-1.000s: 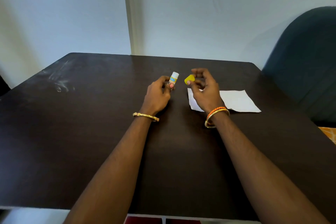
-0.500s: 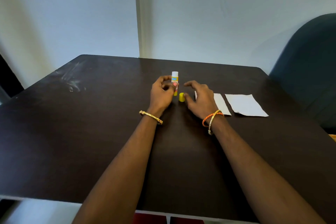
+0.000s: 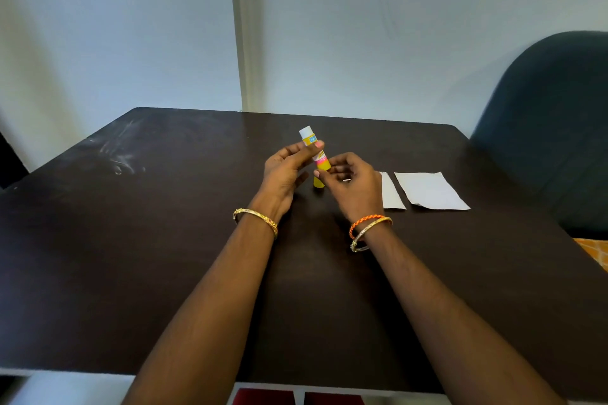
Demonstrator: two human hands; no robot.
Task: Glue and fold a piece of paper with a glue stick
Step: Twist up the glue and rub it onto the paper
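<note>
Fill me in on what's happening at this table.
A person holds an uncapped glue stick upright in the left hand, while the right hand fingers its yellow base. The yellow cap stands on the dark table below. Two white pieces of paper lie flat to the right, untouched.

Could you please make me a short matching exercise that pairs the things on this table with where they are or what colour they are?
Things:
1. glue stick
2. yellow cap
3. larger paper
4. braided bracelet

Descriptions:
A. orange, on the right wrist
B. standing on the table between the hands
C. lying flat, farthest right
D. uncapped, in the grip of the left hand

Pairs: 1-D, 2-B, 3-C, 4-A
</note>
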